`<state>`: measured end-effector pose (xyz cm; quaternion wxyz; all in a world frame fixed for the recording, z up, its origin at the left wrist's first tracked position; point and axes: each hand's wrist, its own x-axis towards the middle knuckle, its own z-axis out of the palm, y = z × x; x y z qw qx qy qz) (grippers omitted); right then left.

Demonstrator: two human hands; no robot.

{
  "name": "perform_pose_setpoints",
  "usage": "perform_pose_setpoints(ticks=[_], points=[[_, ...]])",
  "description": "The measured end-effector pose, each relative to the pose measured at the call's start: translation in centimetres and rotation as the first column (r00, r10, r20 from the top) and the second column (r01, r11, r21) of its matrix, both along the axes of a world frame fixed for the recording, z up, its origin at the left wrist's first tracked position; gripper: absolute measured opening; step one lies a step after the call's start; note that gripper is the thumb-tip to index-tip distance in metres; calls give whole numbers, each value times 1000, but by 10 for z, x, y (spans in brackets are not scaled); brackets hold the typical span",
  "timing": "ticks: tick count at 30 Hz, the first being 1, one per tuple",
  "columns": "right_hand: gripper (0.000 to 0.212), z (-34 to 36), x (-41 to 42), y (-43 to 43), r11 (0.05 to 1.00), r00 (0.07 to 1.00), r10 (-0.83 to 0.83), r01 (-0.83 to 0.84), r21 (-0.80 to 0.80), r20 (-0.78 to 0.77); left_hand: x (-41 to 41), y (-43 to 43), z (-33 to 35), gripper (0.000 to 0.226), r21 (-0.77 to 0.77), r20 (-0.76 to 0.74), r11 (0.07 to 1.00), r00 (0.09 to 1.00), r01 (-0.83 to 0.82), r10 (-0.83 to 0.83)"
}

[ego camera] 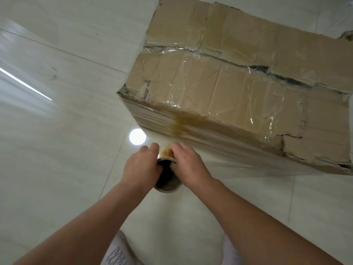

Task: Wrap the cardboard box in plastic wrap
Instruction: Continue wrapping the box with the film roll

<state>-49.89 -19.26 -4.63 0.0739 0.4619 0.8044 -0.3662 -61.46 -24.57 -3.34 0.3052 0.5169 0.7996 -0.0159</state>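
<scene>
Cardboard box (238,77) stands on the tiled floor (57,150), its near side covered with plastic wrap (210,150); just beside this side, the left hand (141,165) and the right hand (189,163) hold the wrap roll (167,185) between them, each grip curled around its upper end; the film stretches from the roll to the box.
</scene>
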Motion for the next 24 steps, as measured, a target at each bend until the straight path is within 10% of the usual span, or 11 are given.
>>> perform_pose_setpoints(ticks=[5,9,24], points=[[26,2,-49,-1,963,969,244,-247,106,39,-31,-28,-6,13,-32,52,958,957,-285,287],[29,-1,-46,-7,999,992,2,-7,40,126,-28,-32,-9,16,-88,84,956,955,-279,286],[25,3,-5,-40,946,941,-287,308,-101,181,-13,-9,7,30,-43,-55,887,886,459,-461]])
